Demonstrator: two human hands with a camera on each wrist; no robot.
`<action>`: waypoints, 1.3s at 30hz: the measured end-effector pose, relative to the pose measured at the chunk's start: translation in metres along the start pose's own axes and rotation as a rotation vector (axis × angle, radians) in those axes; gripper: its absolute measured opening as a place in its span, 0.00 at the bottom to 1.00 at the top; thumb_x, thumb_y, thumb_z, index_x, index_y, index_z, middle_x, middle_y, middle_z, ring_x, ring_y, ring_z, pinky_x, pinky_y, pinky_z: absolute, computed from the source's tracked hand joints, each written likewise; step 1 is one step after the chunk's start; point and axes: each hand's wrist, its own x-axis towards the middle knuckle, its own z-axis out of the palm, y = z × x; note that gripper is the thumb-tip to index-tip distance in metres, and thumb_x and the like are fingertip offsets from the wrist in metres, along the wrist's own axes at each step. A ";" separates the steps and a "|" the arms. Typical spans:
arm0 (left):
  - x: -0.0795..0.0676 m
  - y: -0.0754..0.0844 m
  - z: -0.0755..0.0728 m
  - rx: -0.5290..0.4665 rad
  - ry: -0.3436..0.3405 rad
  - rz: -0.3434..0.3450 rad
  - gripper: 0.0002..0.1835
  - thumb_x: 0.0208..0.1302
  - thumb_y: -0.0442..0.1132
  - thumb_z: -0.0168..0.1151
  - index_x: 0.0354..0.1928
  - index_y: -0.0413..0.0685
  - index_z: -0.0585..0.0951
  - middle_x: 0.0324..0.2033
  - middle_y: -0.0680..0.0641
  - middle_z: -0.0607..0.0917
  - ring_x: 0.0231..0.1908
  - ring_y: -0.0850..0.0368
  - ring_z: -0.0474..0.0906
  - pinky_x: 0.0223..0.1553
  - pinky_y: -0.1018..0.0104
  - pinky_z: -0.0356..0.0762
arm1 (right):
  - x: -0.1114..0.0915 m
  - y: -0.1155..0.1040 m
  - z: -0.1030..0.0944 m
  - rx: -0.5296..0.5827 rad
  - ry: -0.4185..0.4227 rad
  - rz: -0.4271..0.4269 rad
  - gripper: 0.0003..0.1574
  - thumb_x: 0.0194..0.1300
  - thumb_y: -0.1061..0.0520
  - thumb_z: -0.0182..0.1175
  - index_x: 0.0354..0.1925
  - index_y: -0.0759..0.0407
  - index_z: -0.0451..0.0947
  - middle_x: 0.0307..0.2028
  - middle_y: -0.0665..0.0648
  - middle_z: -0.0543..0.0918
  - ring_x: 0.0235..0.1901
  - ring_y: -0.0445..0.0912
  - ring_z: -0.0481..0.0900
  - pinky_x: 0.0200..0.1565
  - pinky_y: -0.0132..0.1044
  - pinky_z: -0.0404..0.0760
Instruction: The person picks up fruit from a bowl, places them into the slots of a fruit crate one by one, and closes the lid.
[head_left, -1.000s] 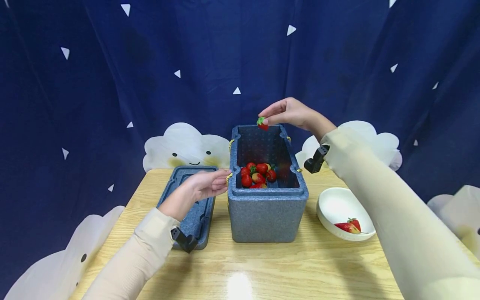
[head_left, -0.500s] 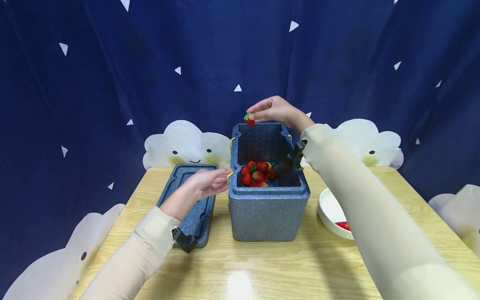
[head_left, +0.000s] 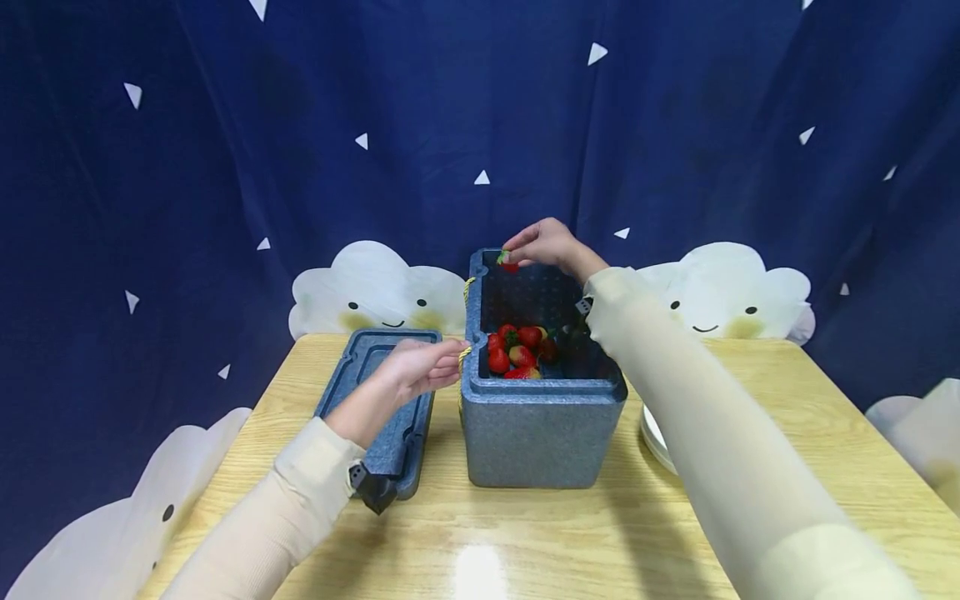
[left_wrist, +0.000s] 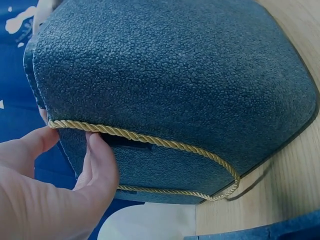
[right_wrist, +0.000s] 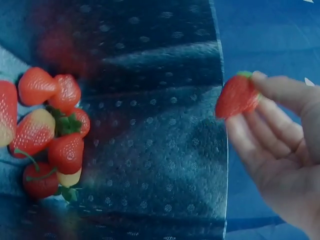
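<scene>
A red strawberry (head_left: 512, 267) with a green cap is pinched between the thumb and fingertips of my right hand (head_left: 545, 242), at the far end of the open blue-grey foam box (head_left: 536, 442). In the right wrist view, the same strawberry (right_wrist: 237, 96) hangs with its tip angled down-left. Several more strawberries (head_left: 521, 354) lie on the box floor at the near left. My left hand (head_left: 420, 365) touches the box's left wall near the rim. The left wrist view has its fingertips beside the yellow twisted cord (left_wrist: 175, 145) on that wall.
Left of the box lies its blue-grey lid (head_left: 397, 450), partly under my left arm. A white bowl (head_left: 654, 442) stands on the wooden table (head_left: 540, 542) at right, mostly hidden by my right sleeve. A dark blue curtain (head_left: 405, 67) hangs behind.
My right hand has moved left, then down to the far rim with the strawberry. The right arm now covers most of the bowl. My left hand stays at the box.
</scene>
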 end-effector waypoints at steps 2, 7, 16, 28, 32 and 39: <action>0.001 -0.001 0.001 0.003 0.000 -0.003 0.25 0.63 0.41 0.62 0.58 0.34 0.73 0.36 0.50 0.84 0.30 0.67 0.82 0.60 0.59 0.77 | -0.001 0.000 0.002 -0.059 0.013 0.023 0.18 0.62 0.57 0.64 0.50 0.64 0.81 0.52 0.64 0.82 0.49 0.53 0.80 0.61 0.47 0.78; 0.001 0.000 0.002 0.025 -0.003 0.000 0.24 0.64 0.41 0.61 0.58 0.34 0.74 0.34 0.50 0.84 0.29 0.67 0.82 0.53 0.64 0.82 | -0.008 -0.010 0.002 -0.069 0.038 0.033 0.18 0.61 0.57 0.65 0.49 0.64 0.82 0.52 0.63 0.82 0.53 0.56 0.80 0.60 0.46 0.78; 0.000 0.002 0.001 0.024 -0.003 0.006 0.23 0.64 0.40 0.60 0.57 0.33 0.74 0.28 0.54 0.84 0.27 0.68 0.82 0.45 0.70 0.84 | -0.045 -0.034 -0.016 -0.210 0.031 -0.094 0.18 0.62 0.54 0.64 0.49 0.59 0.83 0.50 0.61 0.85 0.50 0.53 0.81 0.60 0.46 0.78; -0.004 0.002 -0.002 0.012 0.048 -0.004 0.25 0.62 0.41 0.61 0.58 0.35 0.74 0.41 0.47 0.83 0.30 0.66 0.82 0.42 0.72 0.84 | -0.099 0.007 -0.053 -0.280 0.102 -0.123 0.18 0.62 0.51 0.65 0.48 0.59 0.83 0.48 0.60 0.85 0.45 0.49 0.81 0.54 0.46 0.81; -0.003 0.001 -0.001 0.012 0.042 -0.004 0.25 0.62 0.41 0.61 0.59 0.35 0.73 0.42 0.47 0.83 0.31 0.67 0.82 0.54 0.65 0.81 | -0.112 0.035 -0.064 -0.269 0.109 -0.096 0.20 0.61 0.51 0.66 0.48 0.60 0.83 0.46 0.59 0.86 0.43 0.44 0.81 0.49 0.37 0.81; -0.003 0.000 0.002 0.006 0.040 -0.005 0.25 0.63 0.41 0.61 0.59 0.35 0.73 0.41 0.48 0.82 0.30 0.67 0.82 0.51 0.67 0.83 | -0.134 0.089 -0.074 -0.290 0.064 -0.069 0.22 0.61 0.51 0.66 0.48 0.64 0.82 0.44 0.60 0.87 0.36 0.30 0.79 0.39 0.21 0.76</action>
